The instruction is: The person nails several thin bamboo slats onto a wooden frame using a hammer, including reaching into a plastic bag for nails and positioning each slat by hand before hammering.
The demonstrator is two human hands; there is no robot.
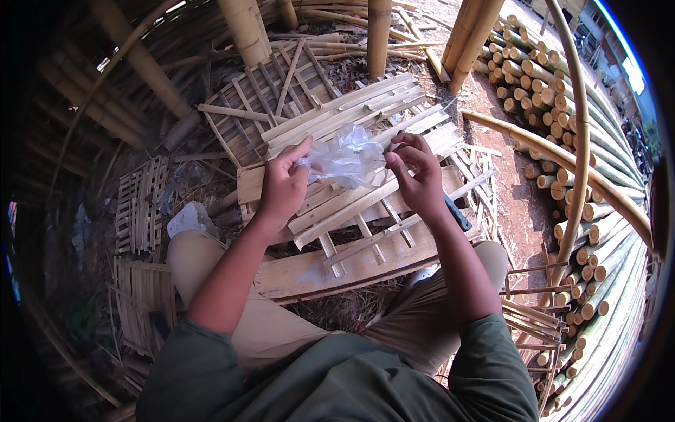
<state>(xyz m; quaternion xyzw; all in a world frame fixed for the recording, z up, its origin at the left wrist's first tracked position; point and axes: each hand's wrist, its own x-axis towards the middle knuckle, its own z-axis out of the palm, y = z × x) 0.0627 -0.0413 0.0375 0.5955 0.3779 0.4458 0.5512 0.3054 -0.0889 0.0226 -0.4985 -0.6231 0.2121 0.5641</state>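
A crumpled clear plastic bag [349, 156] is between my two hands, above a low wooden bench. My left hand [285, 181] grips its left side between thumb and fingers. At the bag's right edge, my right hand [420, 172] is closed in a pinch. A thin dark sliver, perhaps a nail, shows at those fingertips; its kind is too small to make out. Split bamboo slats [351, 105] lie side by side beneath and beyond the bag. Past my right wrist, a dark blue handle-like thing [457, 213] rests on the bench, partly hidden by my forearm.
The bench's front plank [330, 276] runs between my knees. Slatted bamboo panels [143, 204] stand at the left, near a whitish plastic bag [191, 219]. Bamboo posts [380, 39] rise at the back. Stacked bamboo poles [594, 204] fill the right side, behind a curved pole [581, 133].
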